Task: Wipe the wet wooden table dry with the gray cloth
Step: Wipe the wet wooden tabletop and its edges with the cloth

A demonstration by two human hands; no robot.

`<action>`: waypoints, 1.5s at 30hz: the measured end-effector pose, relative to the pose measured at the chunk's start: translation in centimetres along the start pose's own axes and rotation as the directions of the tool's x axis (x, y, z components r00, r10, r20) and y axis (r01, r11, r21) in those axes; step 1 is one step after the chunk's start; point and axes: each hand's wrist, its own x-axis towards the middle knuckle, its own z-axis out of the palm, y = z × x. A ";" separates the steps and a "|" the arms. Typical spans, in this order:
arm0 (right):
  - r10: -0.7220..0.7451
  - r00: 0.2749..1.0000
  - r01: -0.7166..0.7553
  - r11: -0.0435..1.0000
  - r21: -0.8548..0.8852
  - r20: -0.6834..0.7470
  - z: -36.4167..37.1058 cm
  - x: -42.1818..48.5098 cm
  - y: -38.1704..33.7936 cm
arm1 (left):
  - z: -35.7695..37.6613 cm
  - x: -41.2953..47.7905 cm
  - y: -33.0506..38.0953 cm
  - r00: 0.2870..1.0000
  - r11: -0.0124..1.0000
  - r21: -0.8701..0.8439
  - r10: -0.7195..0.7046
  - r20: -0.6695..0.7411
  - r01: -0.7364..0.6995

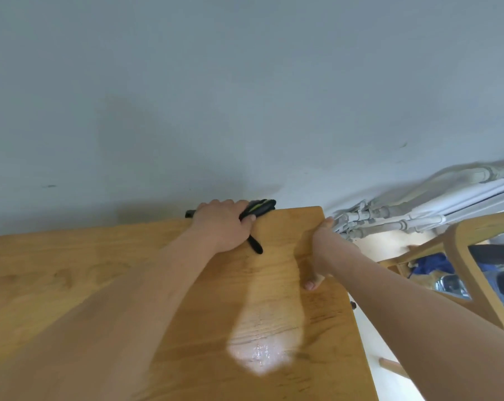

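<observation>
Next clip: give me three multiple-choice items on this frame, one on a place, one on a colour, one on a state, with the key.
1. Where is the left hand?
A. at the far edge of the wooden table, by the wall
B. at the near edge
C. hanging free off the table

2. The item under its fingers is:
A. white
B. black with a yellow-green stripe
C. red

3. The tabletop nearest the camera:
A. is dry all over
B. bears a shiny wet patch
C. is covered by a towel

Key: A, the hand lies where wood meets wall; B, the stripe shows beside the thumb; B, glare and droplets show on the wood.
</observation>
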 end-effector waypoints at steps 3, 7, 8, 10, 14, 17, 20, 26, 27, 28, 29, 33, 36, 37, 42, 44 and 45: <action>0.148 0.976 -0.124 0.980 -0.152 0.158 0.0 -1.5 -0.9 | -0.4 -1.3 -3.9 1.000 0.998 -0.067 0.017 0.023 -0.015; -0.011 0.985 -0.054 0.928 -0.368 -0.173 0.0 -7.0 -1.9 | -1.4 -5.1 -13.1 0.999 0.997 -0.073 -0.036 0.011 0.036; -0.098 0.968 -0.028 0.875 -0.483 -0.232 0.3 -8.6 -3.3 | -1.6 -6.6 -15.9 0.999 0.996 -0.074 -0.054 0.002 0.054; -0.204 0.966 0.057 0.767 -0.639 -0.158 1.2 -11.5 -7.6 | -1.9 -9.7 -21.5 0.996 0.994 -0.050 -0.093 -0.010 0.093; -0.298 0.954 0.240 0.769 -0.593 -0.001 1.4 -16.3 -21.5 | -2.7 -15.4 -31.9 0.985 0.988 0.013 -0.153 -0.073 0.155; -0.510 0.860 0.466 0.796 -0.387 -0.014 2.9 -19.3 -32.4 | -3.1 -19.2 -38.8 0.970 0.975 0.016 -0.217 -0.109 0.220; -0.567 0.824 0.553 0.803 -0.222 0.002 6.2 -21.9 -41.0 | -3.6 -22.5 -44.6 0.948 0.956 -0.006 -0.291 -0.132 0.293; -0.539 0.834 0.539 0.757 -0.368 0.113 10.7 -24.6 -49.0 | -2.5 -27.4 -51.9 0.899 0.815 -0.443 -0.437 -0.044 0.374; -0.517 0.848 0.521 0.775 -0.357 0.115 10.8 -24.7 -49.6 | -1.8 -27.9 -51.9 0.898 0.808 -0.468 -0.435 -0.065 0.358; -0.502 0.857 0.506 0.784 -0.359 0.114 10.8 -24.8 -50.0 | -1.2 -28.4 -51.7 0.892 0.806 -0.477 -0.443 -0.091 0.351; -0.496 0.861 0.500 0.787 -0.362 0.110 10.8 -24.8 -50.1 | -0.8 -28.6 -51.2 0.883 0.805 -0.478 -0.454 -0.116 0.351; -0.488 0.864 0.500 0.800 -0.332 0.125 10.3 -24.9 -49.7 | -0.9 -28.2 -49.7 0.851 0.804 -0.465 -0.494 -0.178 0.370; -0.480 0.866 0.499 0.805 -0.321 0.142 10.1 -25.0 -49.7 | -2.3 -25.9 -49.4 0.885 0.892 -0.331 -0.396 -0.243 0.308; -0.477 0.866 0.498 0.805 -0.322 0.146 10.1 -24.9 -49.8 | -3.0 -24.6 -49.2 0.916 0.921 -0.272 -0.340 -0.213 0.278; -0.456 0.876 0.483 0.825 -0.295 0.160 10.0 -24.2 -49.9 | -5.3 -17.6 -44.0 0.996 0.990 -0.126 -0.058 0.062 0.066; -0.439 0.884 0.468 0.835 -0.291 0.160 10.0 -24.0 -49.9 | -4.9 -16.5 -42.1 0.999 0.992 -0.126 -0.020 0.030 0.024; -0.437 0.885 0.465 0.835 -0.293 0.159 10.1 -24.0 -49.9 | -4.7 -16.5 -41.8 1.000 0.991 -0.135 -0.012 0.004 0.013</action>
